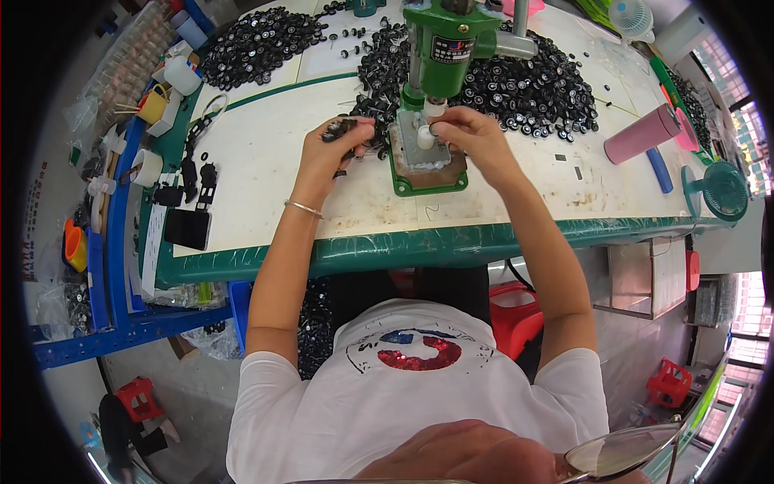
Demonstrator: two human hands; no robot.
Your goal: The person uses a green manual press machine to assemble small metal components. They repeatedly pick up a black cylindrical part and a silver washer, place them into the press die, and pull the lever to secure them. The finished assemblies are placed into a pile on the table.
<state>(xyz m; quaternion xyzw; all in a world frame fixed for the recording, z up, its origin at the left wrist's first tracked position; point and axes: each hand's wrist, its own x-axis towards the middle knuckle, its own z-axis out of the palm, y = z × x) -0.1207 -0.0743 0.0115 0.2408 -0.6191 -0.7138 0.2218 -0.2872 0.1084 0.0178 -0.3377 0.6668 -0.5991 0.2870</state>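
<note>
A green bench press stands on the table in front of me, its ram above a white round peg on a metal plate. My left hand, just left of the press base, is closed around several small black wheels. To the right of the peg is my right hand, thumb and forefinger pinched by the ram's lower end. A small dark piece shows at those fingertips; it looks like a wheel, though the fingers partly cover it.
Piles of black wheels lie behind the press and at the far left. On the right are a pink tumbler, a blue bar-shaped object and a green fan. A black phone lies near the left edge.
</note>
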